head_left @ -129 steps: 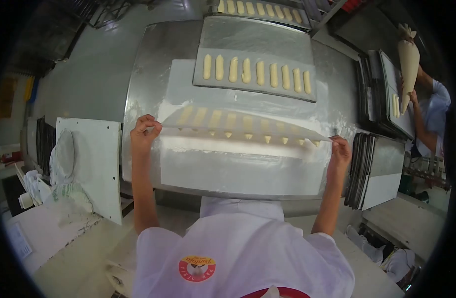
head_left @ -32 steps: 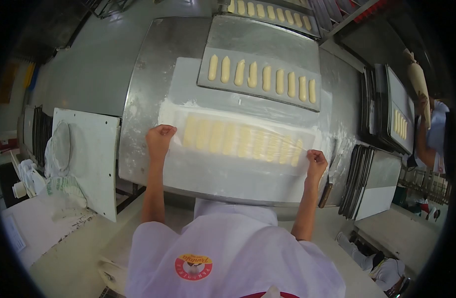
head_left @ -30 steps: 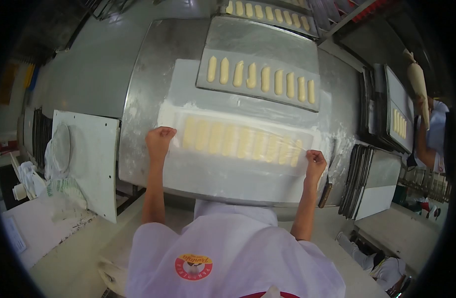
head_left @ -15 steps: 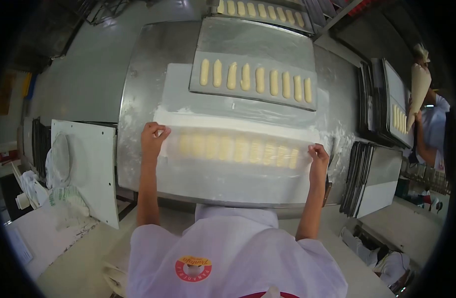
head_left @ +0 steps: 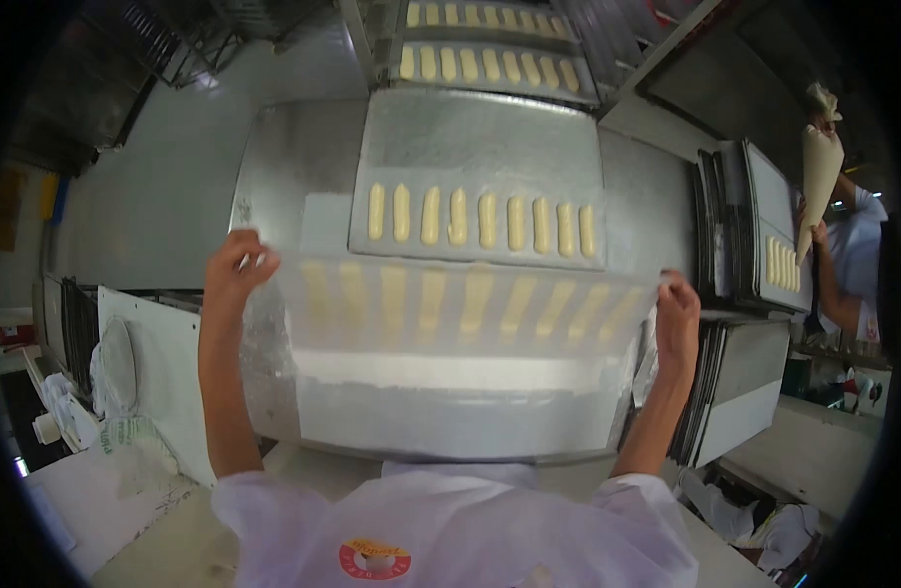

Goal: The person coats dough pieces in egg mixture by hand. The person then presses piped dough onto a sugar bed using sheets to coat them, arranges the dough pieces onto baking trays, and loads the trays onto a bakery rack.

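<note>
Holding the sheet [head_left: 374, 294] up by two corners, we are pinching one in the left hand [head_left: 243, 267] and the other in the right hand [head_left: 678, 306], thumbs closed against fingers; we are spreading our arms wide, probably so that the top edge is running straight and not sagging under the dough strips [head_left: 433, 299]; these are showing blurred through the sheet, so they are seemingly lying on its far face; the sheet is hanging over the table [head_left: 299, 147] on our side of the tray [head_left: 485, 132], though we are not able to tell whether the two are touching; white powder [head_left: 460, 373] is lying nearer us, perhaps guarding against sticking; nine more strips [head_left: 487, 220] are lying apart along the tray's near half, presumably so that they are not merging; to our right, a co-worker's hand [head_left: 820, 235] is supporting a piping bag [head_left: 821, 171], narrow end down.
</note>
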Demonstrator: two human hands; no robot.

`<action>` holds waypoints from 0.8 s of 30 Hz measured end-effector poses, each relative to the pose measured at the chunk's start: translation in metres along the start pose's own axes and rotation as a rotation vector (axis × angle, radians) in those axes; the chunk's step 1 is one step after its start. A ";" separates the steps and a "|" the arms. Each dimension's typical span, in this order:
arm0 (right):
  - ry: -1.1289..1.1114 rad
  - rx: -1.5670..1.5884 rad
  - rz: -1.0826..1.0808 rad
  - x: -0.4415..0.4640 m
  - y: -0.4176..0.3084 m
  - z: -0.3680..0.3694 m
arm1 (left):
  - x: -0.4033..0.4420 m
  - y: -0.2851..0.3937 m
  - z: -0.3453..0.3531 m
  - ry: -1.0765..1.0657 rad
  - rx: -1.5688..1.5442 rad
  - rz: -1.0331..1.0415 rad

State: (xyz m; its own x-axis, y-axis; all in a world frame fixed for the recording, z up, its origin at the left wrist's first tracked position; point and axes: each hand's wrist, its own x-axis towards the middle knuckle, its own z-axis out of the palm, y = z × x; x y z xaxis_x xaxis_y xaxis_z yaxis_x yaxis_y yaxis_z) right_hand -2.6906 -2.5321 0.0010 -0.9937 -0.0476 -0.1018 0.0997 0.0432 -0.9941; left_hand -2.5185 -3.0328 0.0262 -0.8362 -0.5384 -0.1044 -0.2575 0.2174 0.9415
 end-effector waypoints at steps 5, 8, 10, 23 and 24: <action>-0.066 0.051 -0.081 0.134 -0.012 0.017 | 0.135 0.016 0.044 0.045 -0.021 0.213; -0.088 0.106 -0.196 0.195 -0.008 0.027 | 0.185 0.020 0.069 0.081 0.016 0.316; -0.129 -0.019 -0.355 0.234 0.028 0.022 | 0.212 -0.002 0.081 0.091 0.039 0.367; -0.139 -0.522 -0.298 0.206 0.125 0.020 | 0.184 -0.119 0.116 0.006 0.231 0.422; -0.196 -0.530 -0.397 0.200 0.125 0.019 | 0.174 -0.116 0.116 -0.072 0.279 0.466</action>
State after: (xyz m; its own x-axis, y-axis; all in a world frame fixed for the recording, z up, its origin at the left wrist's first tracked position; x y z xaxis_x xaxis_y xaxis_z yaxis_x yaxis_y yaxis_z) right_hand -2.8756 -2.5554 -0.1438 -0.9171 -0.3378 0.2116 -0.3581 0.4649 -0.8097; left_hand -2.6903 -3.0575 -0.1382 -0.9210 -0.2782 0.2728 0.0380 0.6327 0.7735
